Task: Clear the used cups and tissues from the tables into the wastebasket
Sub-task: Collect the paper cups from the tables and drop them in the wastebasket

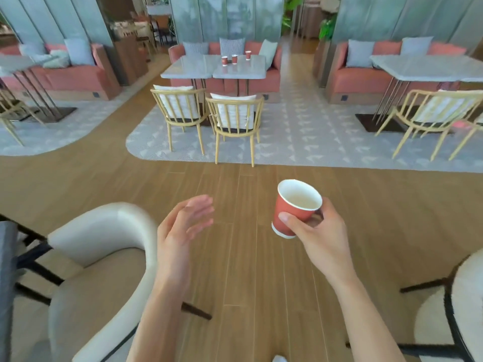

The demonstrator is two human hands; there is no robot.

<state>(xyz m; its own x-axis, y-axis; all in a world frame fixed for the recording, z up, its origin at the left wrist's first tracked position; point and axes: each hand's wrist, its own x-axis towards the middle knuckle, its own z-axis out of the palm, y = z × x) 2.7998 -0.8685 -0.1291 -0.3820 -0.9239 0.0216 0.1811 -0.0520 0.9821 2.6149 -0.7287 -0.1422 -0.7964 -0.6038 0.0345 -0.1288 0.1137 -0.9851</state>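
Right hand (317, 231) grips tilted red cup (292, 209).

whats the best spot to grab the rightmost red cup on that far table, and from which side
Take the rightmost red cup round its side wall, about mid-height, coming in from the right end of the far table. It stands upright and apart from the other two cups, so a side grip probably fits. The left hand is free; the right hand already holds a cup.
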